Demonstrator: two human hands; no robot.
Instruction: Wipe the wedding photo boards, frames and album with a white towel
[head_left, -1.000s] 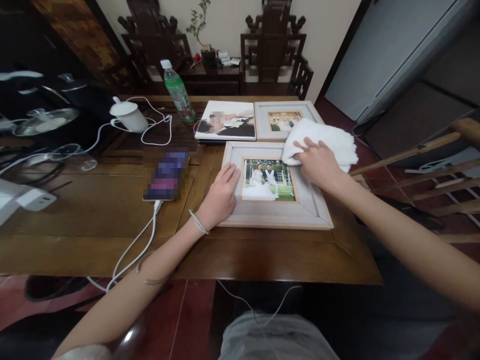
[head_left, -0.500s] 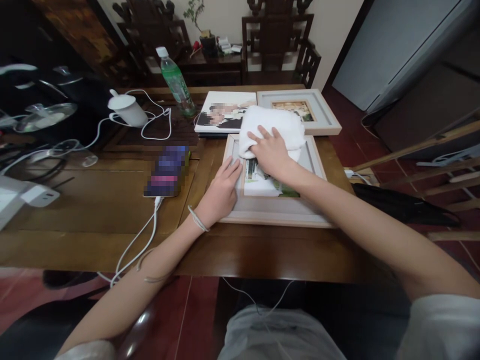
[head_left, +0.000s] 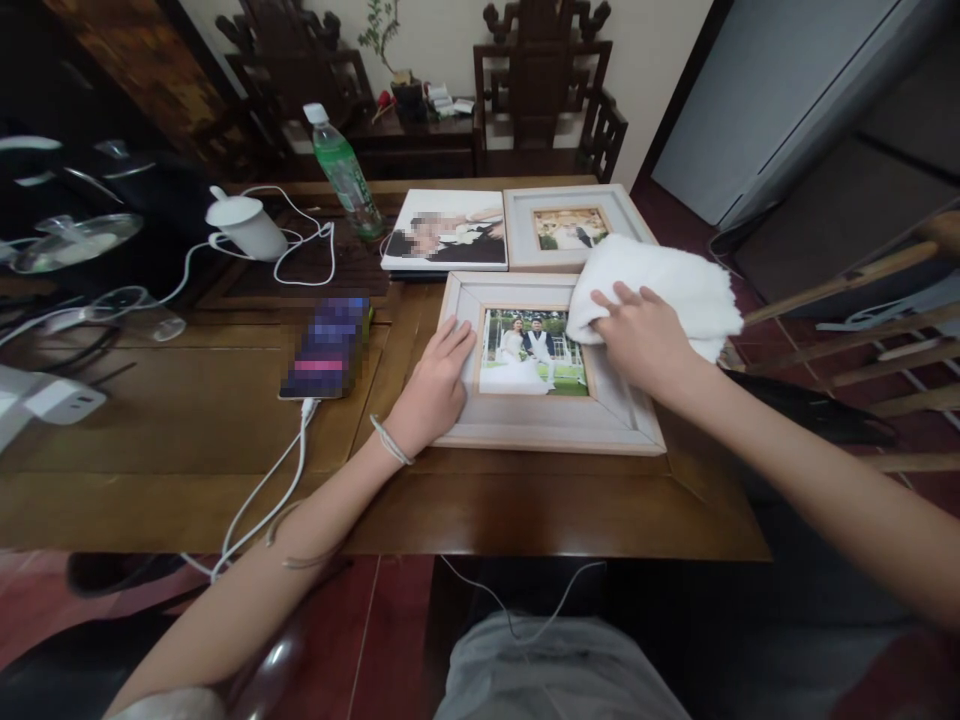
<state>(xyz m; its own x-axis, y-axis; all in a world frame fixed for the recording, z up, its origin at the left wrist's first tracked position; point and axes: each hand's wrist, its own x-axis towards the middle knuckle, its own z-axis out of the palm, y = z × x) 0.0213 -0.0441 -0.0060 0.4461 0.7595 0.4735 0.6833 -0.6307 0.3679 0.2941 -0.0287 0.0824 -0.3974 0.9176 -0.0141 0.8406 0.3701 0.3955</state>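
Note:
A light wooden picture frame [head_left: 555, 425] lies flat on the table, with a photo [head_left: 529, 365] of a couple on a swing in its middle. My left hand [head_left: 435, 390] rests on the frame's left border, fingers stretched out flat. On the frame's right side my right hand [head_left: 649, 335] grips a folded white towel [head_left: 667, 280]. That towel covers the upper right corner of the frame and hangs out past its right edge. The thumb of my right hand is hidden.
Behind lie a second picture frame [head_left: 517, 220] and a white-edged photo panel [head_left: 446, 230]. To the left are a phone [head_left: 330, 345] on a white cable, a green-labelled bottle [head_left: 343, 170], a lidded white cup [head_left: 246, 225], and a clear cup [head_left: 142, 312] on its side.
My right hand has slid the towel to the right across the frame, uncovering the photo of the couple. My left hand stays on the left border.

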